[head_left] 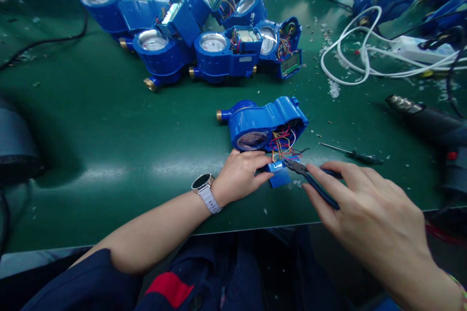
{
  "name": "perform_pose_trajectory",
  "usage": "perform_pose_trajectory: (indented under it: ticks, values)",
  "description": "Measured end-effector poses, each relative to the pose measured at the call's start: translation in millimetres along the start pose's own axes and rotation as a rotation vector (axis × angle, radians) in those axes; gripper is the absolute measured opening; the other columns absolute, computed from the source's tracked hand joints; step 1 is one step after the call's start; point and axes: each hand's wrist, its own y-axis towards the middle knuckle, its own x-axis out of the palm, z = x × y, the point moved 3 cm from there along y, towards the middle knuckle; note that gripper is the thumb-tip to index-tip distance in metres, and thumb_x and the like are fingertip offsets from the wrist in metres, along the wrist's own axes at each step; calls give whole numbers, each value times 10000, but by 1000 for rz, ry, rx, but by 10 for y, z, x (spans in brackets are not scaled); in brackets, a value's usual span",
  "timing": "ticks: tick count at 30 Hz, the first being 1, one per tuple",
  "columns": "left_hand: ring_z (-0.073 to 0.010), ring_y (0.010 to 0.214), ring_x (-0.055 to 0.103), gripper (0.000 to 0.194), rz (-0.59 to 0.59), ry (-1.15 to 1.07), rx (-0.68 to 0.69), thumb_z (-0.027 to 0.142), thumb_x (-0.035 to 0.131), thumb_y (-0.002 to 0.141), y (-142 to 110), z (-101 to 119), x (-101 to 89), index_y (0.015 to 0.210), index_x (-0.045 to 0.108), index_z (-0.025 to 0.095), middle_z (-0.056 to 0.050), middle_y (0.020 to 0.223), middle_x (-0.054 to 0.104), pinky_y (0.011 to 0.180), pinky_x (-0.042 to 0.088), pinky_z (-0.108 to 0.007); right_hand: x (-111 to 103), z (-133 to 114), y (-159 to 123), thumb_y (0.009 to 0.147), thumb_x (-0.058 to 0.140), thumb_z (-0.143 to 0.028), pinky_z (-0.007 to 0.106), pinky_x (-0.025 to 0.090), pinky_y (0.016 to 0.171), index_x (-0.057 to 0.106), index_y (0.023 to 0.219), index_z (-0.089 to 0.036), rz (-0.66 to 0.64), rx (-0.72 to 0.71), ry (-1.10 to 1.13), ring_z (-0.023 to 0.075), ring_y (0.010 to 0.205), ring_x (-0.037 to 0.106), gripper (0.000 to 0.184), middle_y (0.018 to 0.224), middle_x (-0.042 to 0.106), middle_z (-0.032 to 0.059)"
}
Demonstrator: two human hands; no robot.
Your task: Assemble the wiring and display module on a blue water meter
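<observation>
Head view shows the left hand (pixel 242 175) pinching a small blue module (pixel 279 177) at its left side between thumb and fingers; the right hand (pixel 365 199) grips dark-handled pliers (pixel 299 167), whose tips are at the module's upper edge; whether they close on a wire, I cannot tell.

Just beyond the hands, the blue water meter (pixel 251 121) lies tilted on the green table (pixel 127 155), its brass fitting (pixel 219 115) pointing left; thin multicoloured wires (pixel 282 142) run from its open housing to the module; the left hand is close against the round dial's near edge.

A screwdriver (pixel 350 152) lies right of the meter; farther right are a heat gun (pixel 426 119), a white cable (pixel 345 58) and a power strip (pixel 419 49); a group of blue water meters (pixel 215 60) sits beyond, several with wiring exposed; a smartwatch (pixel 203 182) is on the left wrist.
</observation>
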Motion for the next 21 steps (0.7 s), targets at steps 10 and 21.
perform_pose_trajectory:
  ticks: [10, 21]
  values:
    - [-219, 1029, 691, 205, -1, 16, 10, 319, 660, 869, 3, 5, 1, 1035, 677, 201, -63, 1128, 728, 872, 514, -370, 0, 8, 2, 959, 482, -297, 365, 362, 626, 703, 1059, -149, -1, -21, 0, 275, 757, 547, 284, 972, 648, 103]
    - [-221, 1050, 688, 193, 9, 15, 7, 311, 663, 865, 9, 6, 8, 1026, 679, 204, -57, 1116, 736, 840, 514, -355, 57, -15, -34, 981, 493, -255, 339, 415, 627, 686, 1072, -133, 56, -73, 127, 222, 738, 593, 245, 940, 647, 83]
